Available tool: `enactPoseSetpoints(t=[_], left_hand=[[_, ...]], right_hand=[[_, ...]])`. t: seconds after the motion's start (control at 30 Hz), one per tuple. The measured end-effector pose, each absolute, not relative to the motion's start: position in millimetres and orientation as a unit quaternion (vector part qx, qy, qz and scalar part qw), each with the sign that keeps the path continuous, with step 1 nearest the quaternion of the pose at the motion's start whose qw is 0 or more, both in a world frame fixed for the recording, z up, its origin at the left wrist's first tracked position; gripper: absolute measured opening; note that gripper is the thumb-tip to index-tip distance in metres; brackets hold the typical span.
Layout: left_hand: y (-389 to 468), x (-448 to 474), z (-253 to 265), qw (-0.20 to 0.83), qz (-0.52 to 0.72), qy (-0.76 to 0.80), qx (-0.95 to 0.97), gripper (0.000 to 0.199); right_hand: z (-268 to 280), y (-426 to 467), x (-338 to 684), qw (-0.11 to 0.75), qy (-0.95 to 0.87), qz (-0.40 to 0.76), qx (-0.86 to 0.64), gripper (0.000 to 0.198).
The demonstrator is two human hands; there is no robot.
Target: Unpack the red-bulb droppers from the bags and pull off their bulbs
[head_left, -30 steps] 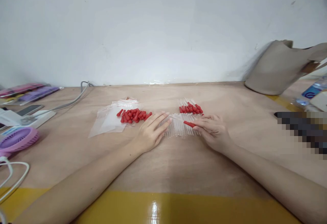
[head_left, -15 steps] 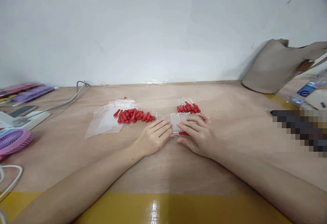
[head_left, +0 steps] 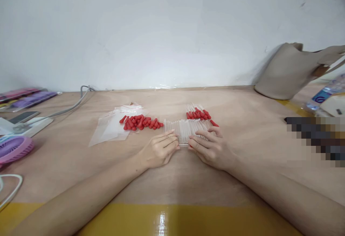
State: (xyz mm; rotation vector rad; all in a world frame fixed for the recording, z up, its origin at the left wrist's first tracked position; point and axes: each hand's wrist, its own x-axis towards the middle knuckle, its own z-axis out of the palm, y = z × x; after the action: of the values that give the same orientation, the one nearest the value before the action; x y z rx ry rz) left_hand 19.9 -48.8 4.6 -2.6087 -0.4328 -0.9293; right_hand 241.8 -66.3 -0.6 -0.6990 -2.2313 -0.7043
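Note:
Between my hands lies a glass dropper (head_left: 183,145), a clear tube running crosswise just in front of a row of loose glass tubes (head_left: 185,130). The fingers of my left hand (head_left: 161,149) are closed round its left end. My right hand (head_left: 211,146) pinches the right end, where a bit of red bulb shows at the fingertips; most of the bulb is hidden. To the left of the tubes sits a heap of red rubber bulbs (head_left: 140,121). Behind the row, several droppers with red bulbs (head_left: 198,113) lie together, tubes pointing to the wall.
Clear zip bags (head_left: 105,132) lie under and left of the bulb heap. At the far left are a phone (head_left: 25,116), a grey cable (head_left: 72,106) and a purple fan (head_left: 16,149). A beige bag (head_left: 280,74) and a plastic bottle (head_left: 323,94) stand at the right.
Both hands have drawn slightly toward me, off the row of tubes. My right fingers now cover the red bulb that showed between the hands, and more tubes are visible.

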Motion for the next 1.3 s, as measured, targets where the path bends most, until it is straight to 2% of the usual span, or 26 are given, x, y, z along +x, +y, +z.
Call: enactPoseSetpoints(t=[0.2, 0.33, 0.47, 0.63, 0.8, 1.03, 1.3], left_hand=[[-48, 12, 5, 0.144, -0.33, -0.171, -0.917, 0.01], [-35, -4, 4, 0.145, -0.377, -0.258, -0.878, 0.011], [-20, -12, 2, 0.155, -0.393, -0.354, -0.834, 0.017], [-12, -5, -2, 0.178, -0.38, -0.348, -0.839, 0.029], [-10, 0, -2, 0.228, -0.365, -0.313, -0.847, 0.02], [-11, 2, -1, 0.246, -0.319, -0.263, -0.877, 0.02], [-18, 4, -5, 0.155, -0.344, -0.277, -0.884, 0.022]], right_hand=[[-1, -67, 251, 0.33, -0.864, -0.265, -0.271, 0.012], [1, -52, 279, 0.372, -0.812, -0.214, -0.397, 0.012], [1, -24, 310, 0.466, -0.71, -0.089, -0.521, 0.028], [-6, -5, 324, 0.467, -0.636, 0.065, -0.611, 0.03], [-12, -3, 322, 0.426, -0.611, 0.141, -0.652, 0.02], [-9, -3, 316, 0.396, -0.622, 0.152, -0.658, 0.023], [-13, -1, 322, 0.387, -0.622, 0.106, -0.672, 0.03]])
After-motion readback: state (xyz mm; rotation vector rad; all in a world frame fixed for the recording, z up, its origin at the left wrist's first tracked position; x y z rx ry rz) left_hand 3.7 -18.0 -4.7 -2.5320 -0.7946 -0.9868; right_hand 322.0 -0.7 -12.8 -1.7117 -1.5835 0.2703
